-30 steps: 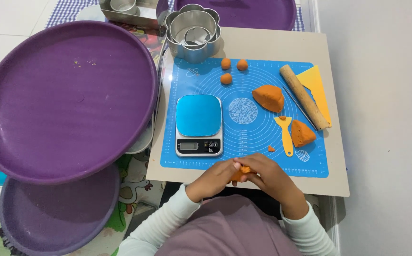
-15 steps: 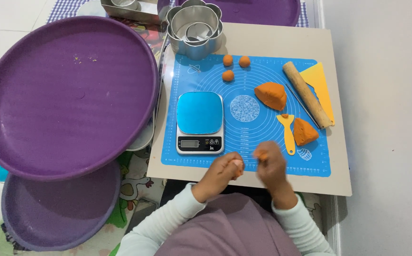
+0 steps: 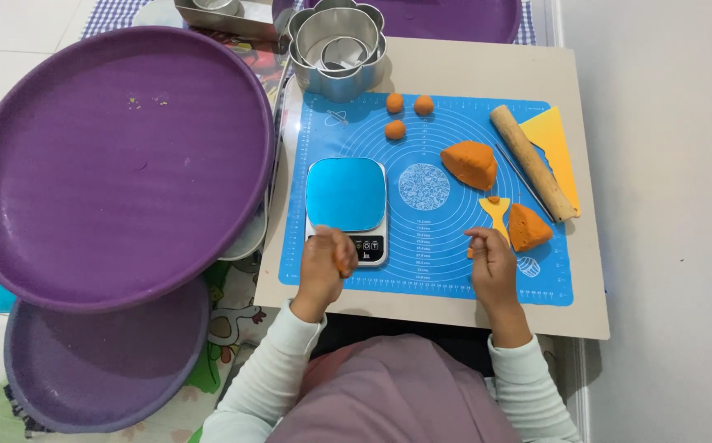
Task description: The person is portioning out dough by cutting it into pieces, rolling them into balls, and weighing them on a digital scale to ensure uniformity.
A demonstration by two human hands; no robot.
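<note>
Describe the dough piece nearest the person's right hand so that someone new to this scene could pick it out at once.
Start at the blue mat on the beige table. Along its right side lies a wooden rolling pin; left of the pin's near end sits a wedge-shaped orange dough piece, beside a small yellow scraper. It is nearer the person than the larger orange lump, and angular, unlike the three small balls.

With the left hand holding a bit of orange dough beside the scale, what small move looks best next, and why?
Probably lower the dough piece in the left hand onto the blue platform of the kitchen scale. The platform is bare, the hand sits right at the scale's front edge, and three rolled balls already lie on the blue mat, which suggests portioning. The right hand rests beside a small orange scrap.
</note>
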